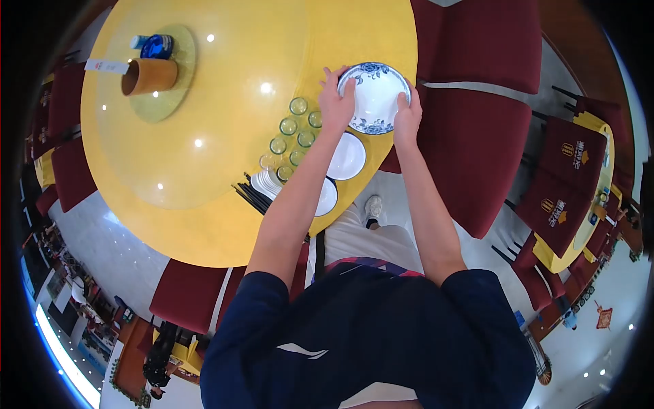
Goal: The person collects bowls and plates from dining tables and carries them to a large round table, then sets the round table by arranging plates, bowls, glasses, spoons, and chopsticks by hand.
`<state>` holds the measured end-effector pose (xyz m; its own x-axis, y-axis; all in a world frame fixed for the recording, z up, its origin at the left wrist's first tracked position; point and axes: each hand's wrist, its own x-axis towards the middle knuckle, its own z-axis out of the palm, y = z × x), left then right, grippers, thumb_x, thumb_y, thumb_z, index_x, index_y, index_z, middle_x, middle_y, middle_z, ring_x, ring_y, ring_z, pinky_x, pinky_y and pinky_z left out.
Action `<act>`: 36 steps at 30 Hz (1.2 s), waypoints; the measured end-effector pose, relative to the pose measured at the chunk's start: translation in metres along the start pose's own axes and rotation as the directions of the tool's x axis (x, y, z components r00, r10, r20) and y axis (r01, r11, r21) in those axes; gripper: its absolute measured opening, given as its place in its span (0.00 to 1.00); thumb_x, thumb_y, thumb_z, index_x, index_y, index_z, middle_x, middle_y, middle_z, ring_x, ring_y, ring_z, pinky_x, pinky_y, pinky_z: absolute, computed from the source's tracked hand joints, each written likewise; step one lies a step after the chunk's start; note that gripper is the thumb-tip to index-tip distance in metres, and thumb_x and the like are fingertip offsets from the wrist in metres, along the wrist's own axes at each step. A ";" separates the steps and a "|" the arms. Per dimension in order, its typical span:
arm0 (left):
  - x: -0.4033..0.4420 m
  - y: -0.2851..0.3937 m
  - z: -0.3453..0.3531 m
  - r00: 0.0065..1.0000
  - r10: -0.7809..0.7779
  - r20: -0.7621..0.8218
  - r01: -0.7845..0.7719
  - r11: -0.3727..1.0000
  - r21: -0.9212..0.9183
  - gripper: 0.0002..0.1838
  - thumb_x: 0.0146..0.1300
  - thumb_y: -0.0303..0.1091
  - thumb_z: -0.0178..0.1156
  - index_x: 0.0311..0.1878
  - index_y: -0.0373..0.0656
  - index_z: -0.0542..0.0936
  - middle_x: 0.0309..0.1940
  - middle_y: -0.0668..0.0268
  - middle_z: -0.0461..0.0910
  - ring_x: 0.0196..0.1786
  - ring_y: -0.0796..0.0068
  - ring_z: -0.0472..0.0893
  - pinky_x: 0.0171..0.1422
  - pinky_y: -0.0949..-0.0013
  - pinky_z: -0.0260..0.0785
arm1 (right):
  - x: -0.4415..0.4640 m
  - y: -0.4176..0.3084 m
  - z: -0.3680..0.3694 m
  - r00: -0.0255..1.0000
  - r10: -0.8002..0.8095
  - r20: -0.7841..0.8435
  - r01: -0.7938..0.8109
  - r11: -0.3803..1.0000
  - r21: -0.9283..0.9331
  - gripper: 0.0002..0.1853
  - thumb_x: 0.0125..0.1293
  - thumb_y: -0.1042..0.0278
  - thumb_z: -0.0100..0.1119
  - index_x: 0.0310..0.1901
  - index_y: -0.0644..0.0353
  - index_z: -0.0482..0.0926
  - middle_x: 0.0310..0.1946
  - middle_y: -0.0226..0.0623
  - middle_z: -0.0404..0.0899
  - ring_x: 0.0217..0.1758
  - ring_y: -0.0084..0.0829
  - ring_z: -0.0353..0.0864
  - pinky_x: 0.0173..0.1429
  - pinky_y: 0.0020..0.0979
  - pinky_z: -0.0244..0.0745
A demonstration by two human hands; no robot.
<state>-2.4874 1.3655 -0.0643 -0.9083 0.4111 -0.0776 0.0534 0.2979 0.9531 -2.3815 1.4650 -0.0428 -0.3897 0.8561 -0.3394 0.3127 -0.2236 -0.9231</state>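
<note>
Between my two hands is a white plate with blue floral patterns, at the right edge of the round yellow table. My left hand grips its left rim, thumb on top. On the right rim lies my right hand, thumb over the edge. Just below the plate sits a white bowl, and a second white bowl is partly hidden by my left forearm. Several green-tinted glasses stand left of that forearm, above a stack of white spoons and dark chopsticks.
A brown cylindrical holder and a blue item stand on a round mat at the upper left. Dark red chairs press against the table's right side; another chair is at the lower left. A person is far off, lower left.
</note>
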 end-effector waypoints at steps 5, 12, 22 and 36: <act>0.014 -0.012 0.004 0.997 0.060 0.044 -0.060 0.998 -0.002 0.15 0.65 0.35 0.57 0.53 0.41 0.76 0.55 0.51 0.78 0.72 0.39 0.57 0.79 0.45 0.33 | 0.006 0.018 0.010 0.999 0.017 -0.039 -0.015 0.999 0.033 0.20 0.72 0.70 0.43 0.63 0.61 0.70 0.60 0.47 0.73 0.62 0.37 0.73 0.66 0.33 0.65; 0.028 -0.028 0.007 0.992 0.062 0.109 -0.067 0.997 0.039 0.15 0.64 0.35 0.58 0.52 0.42 0.77 0.55 0.51 0.78 0.72 0.40 0.59 0.78 0.44 0.37 | 0.002 0.025 0.019 0.993 0.052 -0.107 -0.053 0.999 -0.008 0.19 0.73 0.70 0.43 0.64 0.60 0.69 0.61 0.46 0.72 0.63 0.38 0.72 0.66 0.34 0.64; 0.030 -0.025 0.001 0.983 0.079 0.168 -0.096 0.991 0.093 0.14 0.65 0.34 0.57 0.51 0.38 0.76 0.52 0.44 0.78 0.61 0.43 0.73 0.66 0.54 0.64 | -0.006 0.029 0.015 0.994 0.066 -0.081 -0.074 0.993 -0.091 0.19 0.74 0.68 0.41 0.64 0.61 0.68 0.59 0.48 0.73 0.62 0.40 0.73 0.65 0.35 0.65; -0.007 0.029 -0.051 0.998 0.046 -0.044 -0.041 0.992 0.115 0.23 0.69 0.39 0.54 0.62 0.35 0.69 0.54 0.47 0.77 0.59 0.53 0.76 0.62 0.61 0.68 | -0.020 0.026 -0.069 0.985 0.143 0.101 -0.130 0.984 -0.120 0.30 0.73 0.55 0.46 0.70 0.65 0.58 0.68 0.51 0.64 0.72 0.39 0.62 0.72 0.33 0.56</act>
<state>-2.5006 1.3269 -0.0214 -0.9223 0.3860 -0.0202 0.1382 0.3782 0.9153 -2.3057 1.4742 -0.0471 -0.4265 0.7640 -0.4842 0.4625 -0.2759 -0.8426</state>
